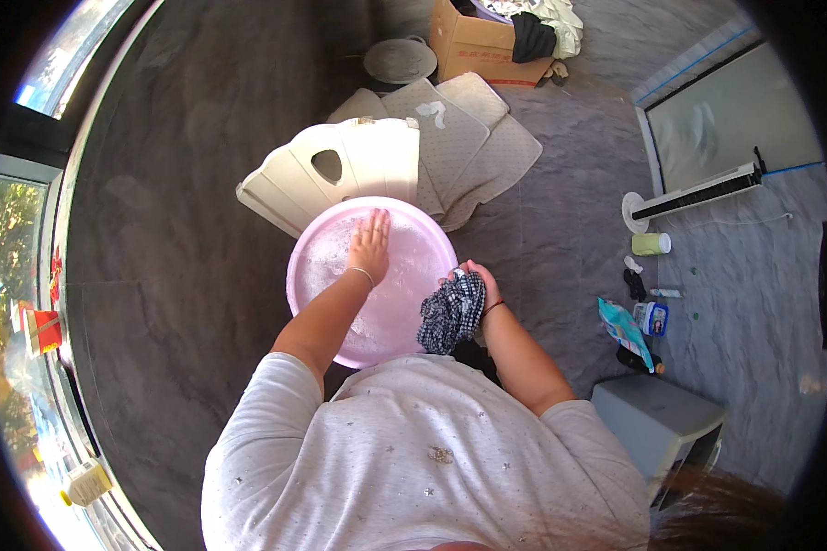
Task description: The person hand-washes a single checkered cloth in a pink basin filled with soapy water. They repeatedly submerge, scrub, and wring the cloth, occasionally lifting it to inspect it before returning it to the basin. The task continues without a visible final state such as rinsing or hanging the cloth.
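A round pink plastic basin [406, 317] with sudsy water stands on the floor before me. Over the basin's upper middle reaches my left hand [370, 242], flat with its fingers extended and close together, holding nothing that I can see; whether it touches the water I cannot tell. At the basin's right rim, my right hand [484, 279] grips a bunched black-and-white checked cloth [453, 313], which hangs partly over the basin. The cloth hides part of that hand's fingers.
Beyond the basin lie a cream plastic panel with a hole [379, 155] and grey dotted mats [455, 124]. A cardboard box [475, 45] with clothes stands farther back, beside a round grey lid [400, 60]. At right are a tower fan [696, 194], a green canister [650, 244] and a grey cabinet [655, 406].
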A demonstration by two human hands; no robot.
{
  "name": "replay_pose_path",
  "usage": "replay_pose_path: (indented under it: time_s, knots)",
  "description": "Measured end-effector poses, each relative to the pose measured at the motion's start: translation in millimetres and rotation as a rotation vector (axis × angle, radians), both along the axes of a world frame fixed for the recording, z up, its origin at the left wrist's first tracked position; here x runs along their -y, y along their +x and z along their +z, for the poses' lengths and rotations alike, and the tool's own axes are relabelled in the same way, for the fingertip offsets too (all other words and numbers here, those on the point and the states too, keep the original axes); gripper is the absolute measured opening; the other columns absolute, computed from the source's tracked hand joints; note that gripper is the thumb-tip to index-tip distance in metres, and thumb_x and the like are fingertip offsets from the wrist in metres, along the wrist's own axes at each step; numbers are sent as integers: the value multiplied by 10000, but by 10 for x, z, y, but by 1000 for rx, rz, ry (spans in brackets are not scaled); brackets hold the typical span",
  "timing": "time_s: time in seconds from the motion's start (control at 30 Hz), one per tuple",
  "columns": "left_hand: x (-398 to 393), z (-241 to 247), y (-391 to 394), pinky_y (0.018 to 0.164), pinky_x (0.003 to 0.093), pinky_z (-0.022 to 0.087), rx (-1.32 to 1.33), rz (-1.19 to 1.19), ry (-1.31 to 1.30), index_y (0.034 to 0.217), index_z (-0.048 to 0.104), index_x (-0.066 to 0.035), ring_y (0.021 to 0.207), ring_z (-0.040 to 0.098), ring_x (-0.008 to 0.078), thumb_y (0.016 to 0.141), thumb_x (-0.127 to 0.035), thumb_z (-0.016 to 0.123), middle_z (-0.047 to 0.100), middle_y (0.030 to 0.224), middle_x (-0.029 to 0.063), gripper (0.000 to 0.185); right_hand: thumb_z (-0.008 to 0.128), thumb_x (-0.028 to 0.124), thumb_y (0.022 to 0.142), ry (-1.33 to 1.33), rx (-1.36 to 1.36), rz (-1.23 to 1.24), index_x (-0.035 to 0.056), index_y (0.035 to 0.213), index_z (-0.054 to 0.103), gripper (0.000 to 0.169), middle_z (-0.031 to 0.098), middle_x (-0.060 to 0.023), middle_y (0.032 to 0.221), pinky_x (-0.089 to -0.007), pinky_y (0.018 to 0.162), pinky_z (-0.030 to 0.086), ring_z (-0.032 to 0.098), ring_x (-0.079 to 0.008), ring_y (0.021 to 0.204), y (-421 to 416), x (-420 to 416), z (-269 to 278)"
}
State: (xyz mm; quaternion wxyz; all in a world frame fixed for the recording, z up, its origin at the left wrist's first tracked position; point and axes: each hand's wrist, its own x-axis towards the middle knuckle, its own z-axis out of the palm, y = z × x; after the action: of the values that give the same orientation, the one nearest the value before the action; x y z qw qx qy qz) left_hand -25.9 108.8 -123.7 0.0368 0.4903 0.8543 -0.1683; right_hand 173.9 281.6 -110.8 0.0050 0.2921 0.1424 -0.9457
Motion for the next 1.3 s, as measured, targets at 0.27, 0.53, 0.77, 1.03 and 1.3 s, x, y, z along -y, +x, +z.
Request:
replay_pose_path:
  time_s: [0.27,0.53,0.77,1.03,1.3]
  knots:
    - [789,159,-309,1166,457,65,3,112,-107,1485,156,0,1460,42,273,933,-355,425,60,1580,122,709,503,361,912,-2,-28,7,46,796,582,345,638,-134,821,-486,801,500,615,-338,880,2,-1,2]
    - [1289,419,-117,1158,474,115,86,88,13,1466,230,-1,1446,103,318,890,-374,517,130,1557,171,744,505,346,916,-37,-46,-23,79,774,567,309,633,-142,819,-517,804,491,612,-362,884,-5,13,15]
    - [929,408,873,1153,489,118,334,-188,146,1456,281,-31,1433,142,335,876,-425,531,213,1533,161,745,498,348,931,-35,17,-90,98,793,611,307,639,-122,810,-532,767,510,621,-377,881,-2,59,79]
    - [761,160,1102,1156,492,71,302,-475,56,1461,292,-60,1450,109,257,898,-421,458,184,1557,97,689,509,348,920,13,113,-126,80,800,598,307,639,-121,806,-521,779,511,628,-365,877,-19,117,150]
    - [1210,40,467,1150,490,102,-43,-261,-18,1486,237,-71,1445,130,253,894,-397,491,125,1574,88,722,615,339,854,65,67,-149,109,763,561,253,646,-137,812,-505,774,508,625,-345,831,-3,129,78]
